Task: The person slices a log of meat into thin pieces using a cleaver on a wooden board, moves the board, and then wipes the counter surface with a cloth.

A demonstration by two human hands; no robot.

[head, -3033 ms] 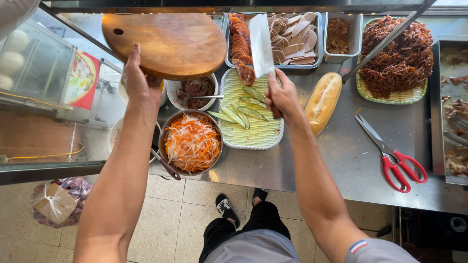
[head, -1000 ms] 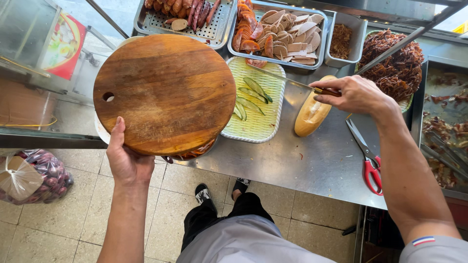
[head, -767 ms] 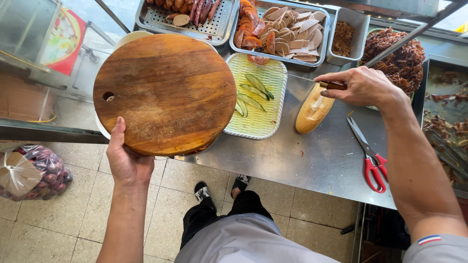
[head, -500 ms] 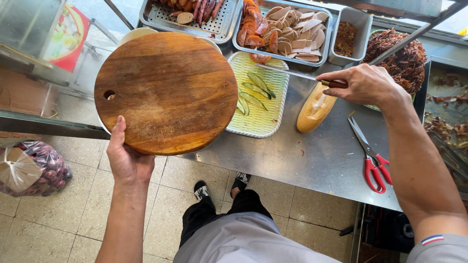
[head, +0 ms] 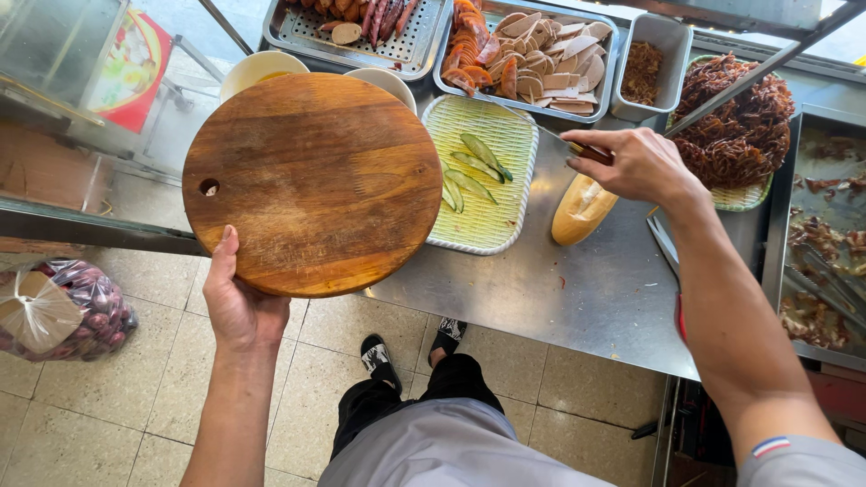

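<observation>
Head view: the left hand (head: 236, 307) grips a round wooden cutting board (head: 313, 183) raised past the steel counter's (head: 577, 298) near-left corner, while the right hand (head: 636, 165) clasps a knife (head: 541, 129) above a baguette (head: 583, 207) mid-counter.

We see the round cutting board (head: 316, 180) left of the cucumber tray (head: 492, 194), the baguette (head: 582, 209) to its right, meat trays (head: 541, 54) behind.

Bright, even daylight, soft shadows, sharp focus (slight wide-angle bending at edges).
</observation>
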